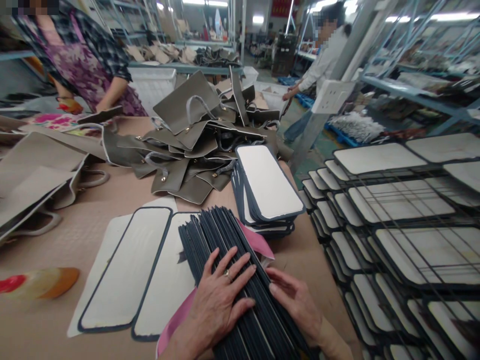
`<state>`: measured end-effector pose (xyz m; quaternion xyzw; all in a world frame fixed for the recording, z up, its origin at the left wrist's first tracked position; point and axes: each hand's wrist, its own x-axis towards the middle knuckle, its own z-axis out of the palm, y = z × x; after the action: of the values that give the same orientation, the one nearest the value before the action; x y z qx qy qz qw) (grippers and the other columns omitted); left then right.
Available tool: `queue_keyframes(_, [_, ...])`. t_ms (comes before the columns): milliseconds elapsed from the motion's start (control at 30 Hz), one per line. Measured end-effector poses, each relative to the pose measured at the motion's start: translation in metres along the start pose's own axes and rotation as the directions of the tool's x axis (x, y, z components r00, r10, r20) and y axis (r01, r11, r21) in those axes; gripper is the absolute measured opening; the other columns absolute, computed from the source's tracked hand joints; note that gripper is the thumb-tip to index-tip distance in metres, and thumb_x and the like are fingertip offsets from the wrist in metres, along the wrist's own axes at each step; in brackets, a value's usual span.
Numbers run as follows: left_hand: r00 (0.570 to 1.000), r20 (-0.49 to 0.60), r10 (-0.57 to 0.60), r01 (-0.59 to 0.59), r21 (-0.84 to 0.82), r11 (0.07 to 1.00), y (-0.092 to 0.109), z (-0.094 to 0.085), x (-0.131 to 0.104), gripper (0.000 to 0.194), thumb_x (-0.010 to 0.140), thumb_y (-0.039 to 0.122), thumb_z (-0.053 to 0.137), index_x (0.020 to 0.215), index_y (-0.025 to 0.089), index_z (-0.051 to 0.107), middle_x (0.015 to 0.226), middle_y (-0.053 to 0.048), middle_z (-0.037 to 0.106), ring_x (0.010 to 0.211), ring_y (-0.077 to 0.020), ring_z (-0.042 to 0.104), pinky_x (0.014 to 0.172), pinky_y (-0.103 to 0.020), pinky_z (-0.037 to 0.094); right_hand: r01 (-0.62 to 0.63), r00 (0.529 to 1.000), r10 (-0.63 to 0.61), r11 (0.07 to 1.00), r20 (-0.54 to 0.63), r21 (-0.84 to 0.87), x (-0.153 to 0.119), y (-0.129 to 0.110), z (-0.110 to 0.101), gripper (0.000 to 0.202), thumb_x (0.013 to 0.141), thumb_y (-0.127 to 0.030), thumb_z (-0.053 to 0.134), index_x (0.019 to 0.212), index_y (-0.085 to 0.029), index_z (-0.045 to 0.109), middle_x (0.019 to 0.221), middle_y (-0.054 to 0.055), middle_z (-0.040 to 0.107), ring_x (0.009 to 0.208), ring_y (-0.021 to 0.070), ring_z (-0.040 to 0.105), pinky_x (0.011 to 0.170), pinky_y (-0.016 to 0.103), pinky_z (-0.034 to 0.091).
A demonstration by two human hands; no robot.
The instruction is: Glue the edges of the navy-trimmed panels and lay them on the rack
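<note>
A thick stack of dark-edged flat panels [213, 230] stands on edge in front of me, its many thin edges facing up. Across the top of it lies my left hand [227, 290], fingers spread, with a ring on one finger. My right hand [294, 300] rests against the stack's right side, its fingers bent and partly hidden by the panels. Pink cloth [257, 242] shows beneath and beside the stack. To the left, a white panel with a dark border [127, 270] lies flat, with another one [165, 280] partly under the stack.
More white panels [268, 182] are piled behind the stack. A heap of grey-brown bag pieces with handles [195, 145] covers the table's far side. A bottle with a red tip [41, 284] lies at left. Panels fill wire racks [397, 200] at right. Two people work beyond.
</note>
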<state>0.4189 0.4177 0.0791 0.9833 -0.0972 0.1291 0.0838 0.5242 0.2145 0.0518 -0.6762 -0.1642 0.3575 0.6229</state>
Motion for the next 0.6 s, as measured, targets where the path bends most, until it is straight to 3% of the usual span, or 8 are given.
queue_keyframes(133, [1.000, -0.009, -0.002, 0.002, -0.009, 1.000, 0.000, -0.001, 0.000, 0.052, 0.090, 0.052, 0.048, 0.137, 0.029, 0.048, 0.139, -0.001, 0.052, 0.133, -0.0264, 0.035, 0.115, -0.047, 0.007, -0.018, 0.999, 0.019, 1.000, -0.032, 0.006, 0.006, -0.001, -0.006, 0.055, 0.071, -0.057, 0.072, 0.109, -0.018, 0.067, 0.115, 0.015, 0.066, 0.110, 0.0293, 0.060, 0.101, 0.048, 0.044])
queue_keyframes(333, [0.999, -0.048, -0.023, 0.022, -0.009, 1.000, 0.001, -0.001, 0.009, 0.056, 0.085, 0.065, 0.048, 0.129, 0.032, 0.056, 0.123, 0.000, 0.062, 0.120, -0.0261, 0.043, 0.113, -0.046, 0.000, -0.053, 0.998, 0.055, 0.998, -0.041, 0.037, 0.013, -0.001, -0.007, 0.064, 0.061, -0.055, 0.079, 0.109, -0.016, 0.065, 0.109, 0.016, 0.068, 0.104, 0.0298, 0.063, 0.097, 0.049, 0.047])
queue_keyframes(600, [0.999, -0.043, 0.030, -0.030, 0.014, 0.999, -0.003, -0.002, 0.014, 0.056, 0.084, 0.067, 0.048, 0.127, 0.032, 0.057, 0.119, -0.002, 0.060, 0.115, -0.0259, 0.042, 0.112, -0.047, 0.001, -0.053, 0.997, 0.056, 0.997, -0.048, 0.057, 0.011, -0.002, -0.002, 0.059, 0.061, -0.050, 0.080, 0.107, -0.017, 0.066, 0.107, 0.015, 0.068, 0.102, 0.0292, 0.064, 0.095, 0.048, 0.049])
